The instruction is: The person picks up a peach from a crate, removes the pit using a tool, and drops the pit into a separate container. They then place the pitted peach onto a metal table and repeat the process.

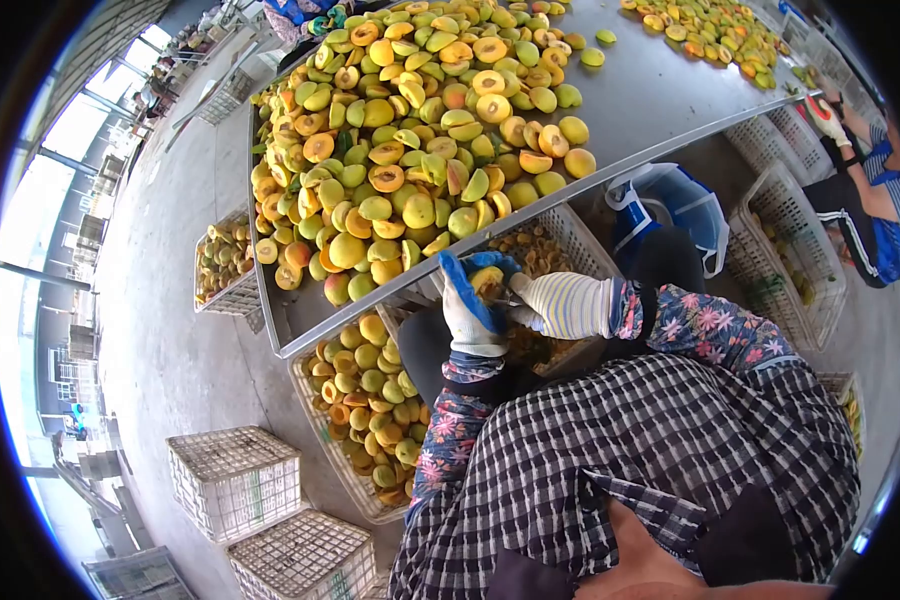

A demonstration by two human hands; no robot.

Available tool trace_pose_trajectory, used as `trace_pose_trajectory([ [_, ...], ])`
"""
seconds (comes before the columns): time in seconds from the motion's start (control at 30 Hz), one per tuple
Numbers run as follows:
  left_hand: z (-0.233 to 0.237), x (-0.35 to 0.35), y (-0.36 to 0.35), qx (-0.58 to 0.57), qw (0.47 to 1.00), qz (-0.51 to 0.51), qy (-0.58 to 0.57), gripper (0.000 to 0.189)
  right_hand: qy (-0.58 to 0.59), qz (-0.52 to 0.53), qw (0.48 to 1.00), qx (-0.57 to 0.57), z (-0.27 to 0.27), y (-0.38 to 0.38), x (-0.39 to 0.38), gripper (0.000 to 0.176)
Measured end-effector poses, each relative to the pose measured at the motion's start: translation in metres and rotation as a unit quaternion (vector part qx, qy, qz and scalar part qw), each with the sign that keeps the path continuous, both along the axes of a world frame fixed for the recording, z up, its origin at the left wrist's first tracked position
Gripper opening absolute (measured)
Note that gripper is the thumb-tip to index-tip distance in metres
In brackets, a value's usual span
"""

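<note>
My left hand (pixel 472 318), in a white glove with a blue coated palm, is closed around a peach half (pixel 487 283) just past the table edge. My right hand (pixel 570 305), in a striped knit glove, meets it from the right with its fingers curled at the fruit. Whatever those fingers grip is hidden. A big heap of yellow-green peach halves (pixel 385 180) covers the near part of the metal table (pixel 660 125). Beneath my hands stands a crate (pixel 582 240) with brownish scraps. To its left is a crate of peach halves (pixel 365 400).
A blue-and-white bucket (pixel 685 210) stands under the table on the right. Beyond it are a plastic crate (pixel 785 255) and another person's gloved hand (pixel 826 118). Upturned white crates (pixel 235 480) sit on the floor at left, and a filled crate (pixel 225 262) stands beside the table.
</note>
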State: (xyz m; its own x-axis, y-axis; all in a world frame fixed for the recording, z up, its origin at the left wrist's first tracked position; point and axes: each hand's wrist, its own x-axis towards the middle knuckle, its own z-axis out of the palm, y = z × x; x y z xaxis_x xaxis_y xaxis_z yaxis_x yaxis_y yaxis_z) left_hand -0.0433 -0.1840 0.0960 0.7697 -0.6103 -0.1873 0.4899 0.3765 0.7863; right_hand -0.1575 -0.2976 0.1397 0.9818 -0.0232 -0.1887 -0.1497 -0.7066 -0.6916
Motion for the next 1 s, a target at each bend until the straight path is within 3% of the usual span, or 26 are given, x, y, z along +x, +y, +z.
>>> trace_pose_trajectory([
  [0.1, 0.001, -0.003, -0.004, 0.027, 0.999, 0.027, -0.02, 0.058, 0.049, -0.05, 0.96, 0.271, -0.051, 0.006, 0.006, 0.028],
  [0.17, -0.005, -0.008, -0.003, 0.006, 0.995, 0.061, -0.078, 0.058, -0.074, -0.048, 0.963, 0.255, -0.067, 0.005, 0.001, 0.031],
  [0.23, 0.008, -0.013, -0.005, 0.022, 0.995, 0.064, -0.078, 0.06, 0.191, -0.126, 0.873, 0.43, -0.004, 0.007, 0.0, 0.033],
  [0.27, 0.012, -0.011, -0.003, 0.045, 0.995, 0.041, -0.078, 0.061, 0.192, -0.121, 0.872, 0.433, -0.004, 0.004, -0.001, 0.032],
  [0.37, 0.004, 0.003, -0.002, 0.089, 0.994, -0.02, -0.057, 0.061, 0.152, -0.063, 0.945, 0.283, 0.005, -0.007, 0.001, 0.031],
  [0.4, 0.001, 0.006, -0.003, 0.099, 0.993, -0.039, -0.048, 0.062, 0.172, -0.07, 0.948, 0.258, 0.011, -0.008, 0.001, 0.032],
  [0.47, 0.004, 0.006, -0.006, 0.092, 0.994, -0.017, -0.055, 0.057, -0.046, -0.045, 0.991, 0.12, -0.045, -0.007, 0.001, 0.033],
  [0.5, 0.006, 0.004, -0.006, 0.09, 0.994, -0.006, -0.057, 0.056, -0.153, -0.031, 0.987, 0.048, -0.045, -0.002, 0.003, 0.033],
  [0.53, 0.009, 0.002, -0.007, 0.083, 0.995, 0.003, -0.057, 0.055, -0.132, -0.036, 0.988, 0.071, -0.044, -0.001, 0.002, 0.034],
  [0.57, 0.012, -0.002, -0.008, 0.075, 0.995, 0.011, -0.057, 0.055, -0.02, -0.072, 0.982, 0.176, -0.042, -0.002, 0.0, 0.034],
  [0.63, 0.012, -0.002, -0.007, 0.085, 0.994, -0.023, -0.071, 0.053, 0.202, -0.14, 0.895, 0.373, 0.01, 0.003, 0.0, 0.033],
  [0.7, 0.009, 0.009, -0.006, 0.115, 0.983, -0.104, -0.1, 0.051, 0.09, -0.07, 0.968, 0.222, 0.0, -0.003, -0.006, 0.036],
  [0.73, 0.003, 0.016, -0.008, 0.19, 0.964, -0.138, -0.124, 0.049, 0.017, -0.037, 0.992, 0.122, -0.02, -0.006, -0.009, 0.038],
  [0.77, 0.001, 0.018, -0.007, 0.179, 0.965, -0.161, -0.109, 0.048, -0.055, -0.002, 0.998, 0.019, -0.045, -0.009, -0.01, 0.039],
  [0.8, -0.001, 0.019, -0.008, 0.165, 0.965, -0.182, -0.093, 0.047, -0.152, -0.012, 0.984, 0.089, -0.078, -0.007, -0.01, 0.042],
  [0.83, -0.001, 0.02, -0.008, 0.151, 0.964, -0.204, -0.078, 0.047, -0.039, -0.053, 0.974, 0.218, -0.048, -0.004, -0.011, 0.042],
  [0.87, -0.001, 0.02, -0.007, 0.119, 0.968, -0.216, -0.051, 0.048, 0.075, -0.094, 0.933, 0.34, -0.016, 0.0, -0.016, 0.041],
  [0.9, 0.005, 0.017, -0.005, 0.102, 0.968, -0.209, -0.099, 0.048, 0.188, -0.13, 0.862, 0.453, 0.011, 0.003, -0.018, 0.04],
  [1.0, 0.007, 0.011, -0.002, 0.061, 0.962, -0.176, -0.198, 0.05, 0.238, -0.141, 0.756, 0.593, 0.013, -0.001, -0.024, 0.036],
])
